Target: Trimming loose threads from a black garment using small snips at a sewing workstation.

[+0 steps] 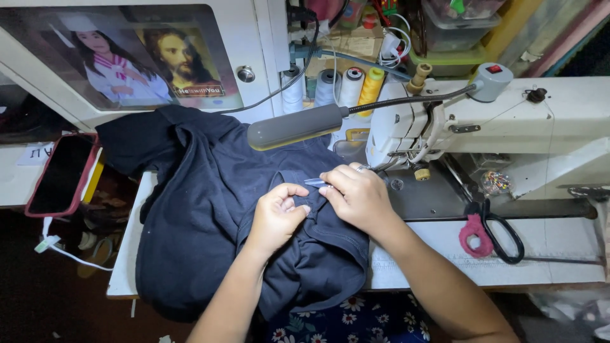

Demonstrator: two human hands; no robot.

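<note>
My left hand (277,213) pinches the dark navy cotton garment (210,209) on the table; my right hand (359,194) grips a small metal thread snip (316,182). One slip might cut the fabric.

A white sewing table (483,270) carries a dark navy garment (210,203) spread across its left half and hanging over the near edge. A white sewing machine (508,121) stands at the far right. Black scissors with a pink-wrapped handle (492,232) lie near right.
</note>
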